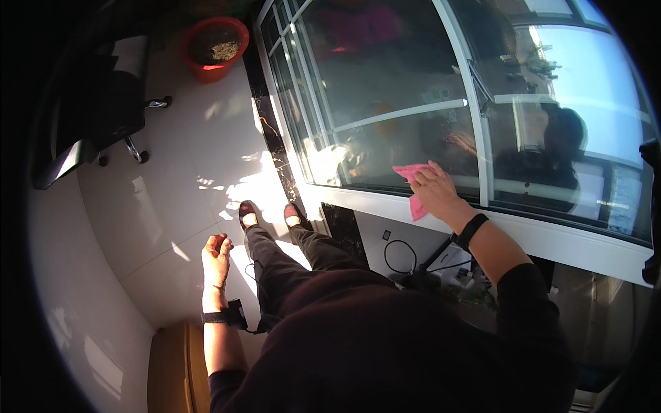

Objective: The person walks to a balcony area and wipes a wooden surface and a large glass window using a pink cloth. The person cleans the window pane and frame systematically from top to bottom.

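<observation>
In the head view, my right hand (435, 192) grips a pink cloth (419, 207) at the lower edge of a sliding glass door or window panel (397, 144). Parts of the cloth stick out above and below my fingers, over the white frame (361, 199). A black band circles that wrist. My left hand (217, 253) hangs at my left side over the tiled floor, its fingers curled inward; no object shows in it. A black strap with a small device and a cable sits on the left wrist.
A red plastic pot (209, 75) stands at the upper left near the glass. A black wheeled office chair (103, 98) is at the far left. Below it is a brown wooden cabinet (173, 371). Cables (400, 255) and a white box lie beneath the frame at right.
</observation>
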### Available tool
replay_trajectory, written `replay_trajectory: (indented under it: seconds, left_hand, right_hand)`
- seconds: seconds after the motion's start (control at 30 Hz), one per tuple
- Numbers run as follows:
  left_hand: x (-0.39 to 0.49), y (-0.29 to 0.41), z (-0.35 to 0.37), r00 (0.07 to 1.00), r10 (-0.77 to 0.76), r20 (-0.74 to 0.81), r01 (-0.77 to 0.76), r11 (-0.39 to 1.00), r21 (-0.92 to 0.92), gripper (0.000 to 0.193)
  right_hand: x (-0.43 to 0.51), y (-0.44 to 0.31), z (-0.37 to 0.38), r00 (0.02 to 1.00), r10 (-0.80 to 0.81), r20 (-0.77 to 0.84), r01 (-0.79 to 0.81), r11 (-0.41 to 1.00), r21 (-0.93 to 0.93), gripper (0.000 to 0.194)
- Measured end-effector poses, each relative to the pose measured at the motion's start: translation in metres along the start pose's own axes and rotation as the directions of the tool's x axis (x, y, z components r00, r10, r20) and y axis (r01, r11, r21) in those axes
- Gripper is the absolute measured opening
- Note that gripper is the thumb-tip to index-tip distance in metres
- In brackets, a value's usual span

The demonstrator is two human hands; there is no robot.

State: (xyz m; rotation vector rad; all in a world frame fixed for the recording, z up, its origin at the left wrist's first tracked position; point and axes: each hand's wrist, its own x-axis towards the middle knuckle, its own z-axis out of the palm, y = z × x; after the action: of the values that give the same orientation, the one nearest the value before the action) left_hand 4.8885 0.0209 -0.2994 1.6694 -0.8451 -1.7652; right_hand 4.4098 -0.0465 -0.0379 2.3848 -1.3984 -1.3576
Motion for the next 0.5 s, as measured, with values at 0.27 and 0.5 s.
replay_trajectory:
  seconds: [0.27, 0.5]
  left_hand:
    - [-0.032, -0.026, -0.024, 0.988, -0.111, -0.104, 0.114, 0.993, 0.027, 0.021]
    - [-0.075, -0.061, -0.045, 0.949, -0.216, -0.229, 0.199, 0.975, -0.094, 0.018]
  right_hand:
    - [0.116, 0.053, 0.001, 0.920, 0.221, -0.324, -0.277, 0.951, -0.137, 0.036]
    - [0.077, -0.047, 0.063, 0.951, -0.069, 0.300, 0.055, 0.997, 0.056, 0.029]
